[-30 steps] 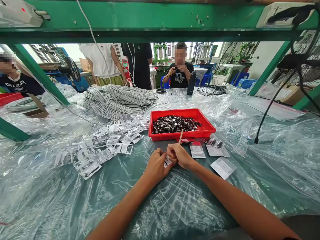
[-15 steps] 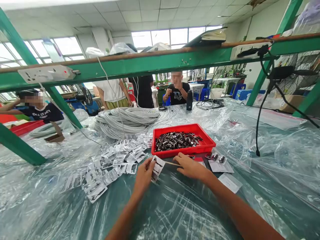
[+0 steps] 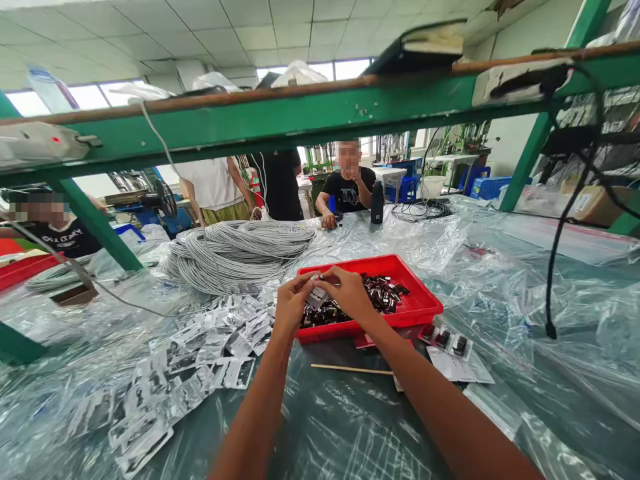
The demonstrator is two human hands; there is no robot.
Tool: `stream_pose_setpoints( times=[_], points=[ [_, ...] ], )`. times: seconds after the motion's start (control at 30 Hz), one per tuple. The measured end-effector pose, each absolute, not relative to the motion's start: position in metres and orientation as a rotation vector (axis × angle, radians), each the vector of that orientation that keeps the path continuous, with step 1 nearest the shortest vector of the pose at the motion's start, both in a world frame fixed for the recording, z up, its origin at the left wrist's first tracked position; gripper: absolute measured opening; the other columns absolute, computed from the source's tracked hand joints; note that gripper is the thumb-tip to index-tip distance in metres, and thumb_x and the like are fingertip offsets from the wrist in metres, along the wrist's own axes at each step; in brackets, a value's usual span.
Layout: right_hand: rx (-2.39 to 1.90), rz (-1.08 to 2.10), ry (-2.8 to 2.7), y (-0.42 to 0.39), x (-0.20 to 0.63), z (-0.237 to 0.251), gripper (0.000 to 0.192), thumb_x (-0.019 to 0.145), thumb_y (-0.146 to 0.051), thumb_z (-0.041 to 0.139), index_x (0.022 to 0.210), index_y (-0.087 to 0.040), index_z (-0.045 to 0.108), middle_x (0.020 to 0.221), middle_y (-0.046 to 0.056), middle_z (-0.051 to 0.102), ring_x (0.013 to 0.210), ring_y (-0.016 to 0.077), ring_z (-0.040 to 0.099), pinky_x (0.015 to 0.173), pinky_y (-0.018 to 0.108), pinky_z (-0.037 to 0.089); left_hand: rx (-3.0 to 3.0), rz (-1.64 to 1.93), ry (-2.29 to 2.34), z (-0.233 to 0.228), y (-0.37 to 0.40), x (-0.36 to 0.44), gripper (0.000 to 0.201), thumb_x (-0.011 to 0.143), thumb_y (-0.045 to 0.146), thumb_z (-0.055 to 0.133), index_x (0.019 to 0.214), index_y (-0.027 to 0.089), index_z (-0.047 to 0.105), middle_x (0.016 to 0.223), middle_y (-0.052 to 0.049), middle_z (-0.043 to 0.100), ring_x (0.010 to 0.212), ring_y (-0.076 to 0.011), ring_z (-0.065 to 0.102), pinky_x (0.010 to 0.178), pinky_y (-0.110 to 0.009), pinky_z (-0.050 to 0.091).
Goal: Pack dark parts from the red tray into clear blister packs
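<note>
Above the red tray (image 3: 425, 310) my two hands meet at a small clear plastic bag (image 3: 317, 298) with white and dark printing. My left hand (image 3: 293, 303) pinches the bag's left side. My right hand (image 3: 349, 293) is closed at its upper right edge, fingertips close to the left ones. What lies inside the bag is hard to make out. Small black and metal parts (image 3: 385, 290) fill much of the tray. A thin wooden stick (image 3: 350, 369) lies on the plastic-covered table in front of the tray, partly below my right forearm.
Many similar bags (image 3: 200, 367) are spread at the left. A coil of grey cable (image 3: 240, 250) lies behind them. Packs of black parts (image 3: 443, 338) sit right of the tray. A green shelf beam (image 3: 280, 127) crosses above, with a black cable (image 3: 555, 280) hanging. A person (image 3: 347, 187) sits opposite.
Both hands have moved up from in front of the tray to above it, with the bag. My right hand has let go of the stick and taken the bag's edge. The view has shifted.
</note>
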State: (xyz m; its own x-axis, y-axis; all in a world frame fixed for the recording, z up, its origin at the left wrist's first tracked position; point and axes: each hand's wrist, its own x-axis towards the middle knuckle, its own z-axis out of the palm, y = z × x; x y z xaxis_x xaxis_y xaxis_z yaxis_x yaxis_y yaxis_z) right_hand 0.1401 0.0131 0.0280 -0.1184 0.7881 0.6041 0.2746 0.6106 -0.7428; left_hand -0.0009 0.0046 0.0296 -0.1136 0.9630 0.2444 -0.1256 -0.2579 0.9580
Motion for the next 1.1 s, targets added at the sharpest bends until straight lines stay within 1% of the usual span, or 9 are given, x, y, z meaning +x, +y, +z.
stream_pose_setpoints(
  times=[0.13, 0.23, 0.3, 0.4, 0.47, 0.63, 0.9, 1.03, 1.1],
  points=[
    [-0.923, 0.669, -1.693, 0.032, 0.159, 0.019, 0.009, 0.078, -0.02, 0.069, 0.069, -0.02, 0.071, 0.07, 0.002, 0.072, 0.065, 0.0187, 0.064, 0.068, 0.03, 0.048, 1.446, 1.293, 1.082, 0.025, 0.008, -0.011, 0.051, 0.064, 0.05, 0.079, 0.1, 0.015, 0.076, 0.087, -0.009, 0.076, 0.076, -0.0231, 0.069, 0.067, -0.032, 0.055],
    [-0.987, 0.715, -1.731, 0.04, 0.171, 0.015, 0.022, 0.075, -0.005, 0.057, 0.074, -0.02, 0.073, 0.074, 0.003, 0.073, 0.071, 0.0201, 0.066, 0.075, 0.033, 0.051, 1.65, 1.189, 1.152, 0.024, 0.009, -0.018, 0.046, 0.067, 0.043, 0.076, 0.105, 0.018, 0.075, 0.101, -0.009, 0.075, 0.093, -0.0252, 0.068, 0.081, -0.036, 0.054],
    [-1.01, 0.711, -1.743, 0.042, 0.175, 0.017, 0.031, 0.073, -0.001, 0.051, 0.083, -0.02, 0.073, 0.082, 0.004, 0.074, 0.08, 0.0211, 0.068, 0.08, 0.035, 0.051, 1.683, 1.187, 1.249, 0.023, 0.011, -0.022, 0.046, 0.067, 0.04, 0.074, 0.107, 0.018, 0.074, 0.092, -0.006, 0.074, 0.087, -0.0231, 0.068, 0.081, -0.035, 0.053],
    [-1.053, 0.459, -1.794, 0.034, 0.17, 0.024, 0.032, 0.077, -0.002, 0.049, 0.093, -0.017, 0.072, 0.096, 0.009, 0.071, 0.095, 0.0235, 0.065, 0.088, 0.037, 0.049, 1.553, 1.304, 1.428, 0.018, 0.015, -0.025, 0.042, 0.063, 0.039, 0.076, 0.098, 0.016, 0.074, 0.075, -0.003, 0.071, 0.073, -0.0204, 0.067, 0.074, -0.034, 0.053],
    [-1.07, 0.3, -1.89, 0.023, 0.157, 0.028, 0.027, 0.082, -0.005, 0.049, 0.096, -0.014, 0.07, 0.1, 0.013, 0.068, 0.099, 0.0255, 0.062, 0.092, 0.039, 0.047, 1.414, 1.427, 1.446, 0.014, 0.016, -0.021, 0.04, 0.059, 0.041, 0.08, 0.089, 0.014, 0.073, 0.076, -0.005, 0.072, 0.073, -0.0202, 0.067, 0.074, -0.033, 0.052],
    [-1.155, 0.258, -1.992, 0.002, 0.123, 0.023, 0.027, 0.093, -0.017, 0.049, 0.112, -0.007, 0.065, 0.11, 0.02, 0.064, 0.104, 0.0285, 0.061, 0.095, 0.04, 0.046, 1.096, 1.624, 1.246, 0.008, 0.012, -0.001, 0.049, 0.05, 0.046, 0.086, 0.083, 0.013, 0.073, 0.075, -0.006, 0.073, 0.075, -0.0198, 0.068, 0.076, -0.032, 0.052],
    [-1.03, 0.438, -1.821, 0.02, 0.144, 0.016, 0.018, 0.088, -0.031, 0.068, 0.079, -0.016, 0.067, 0.08, 0.006, 0.069, 0.076, 0.0178, 0.063, 0.071, 0.028, 0.047, 1.084, 1.47, 1.02, 0.015, 0.005, -0.002, 0.045, 0.046, 0.043, 0.091, 0.078, 0.015, 0.076, 0.072, -0.005, 0.074, 0.066, -0.0164, 0.065, 0.069, -0.03, 0.051],
    [-1.021, 0.535, -1.882, 0.025, 0.153, 0.018, 0.008, 0.085, -0.018, 0.066, 0.081, -0.015, 0.072, 0.08, 0.004, 0.073, 0.073, 0.0166, 0.066, 0.071, 0.027, 0.048, 1.14, 1.41, 1.085, 0.014, 0.008, -0.008, 0.046, 0.047, 0.043, 0.09, 0.079, 0.014, 0.077, 0.072, -0.006, 0.074, 0.066, -0.0185, 0.066, 0.067, -0.03, 0.052],
    [-1.054, 0.519, -1.933, 0.024, 0.154, 0.02, 0.016, 0.081, -0.007, 0.061, 0.087, -0.015, 0.073, 0.085, 0.005, 0.074, 0.077, 0.0176, 0.067, 0.076, 0.028, 0.05, 1.13, 1.453, 1.166, 0.01, 0.011, -0.011, 0.046, 0.048, 0.044, 0.089, 0.081, 0.014, 0.077, 0.07, -0.005, 0.074, 0.063, -0.0173, 0.065, 0.064, -0.029, 0.05]
  ],
)
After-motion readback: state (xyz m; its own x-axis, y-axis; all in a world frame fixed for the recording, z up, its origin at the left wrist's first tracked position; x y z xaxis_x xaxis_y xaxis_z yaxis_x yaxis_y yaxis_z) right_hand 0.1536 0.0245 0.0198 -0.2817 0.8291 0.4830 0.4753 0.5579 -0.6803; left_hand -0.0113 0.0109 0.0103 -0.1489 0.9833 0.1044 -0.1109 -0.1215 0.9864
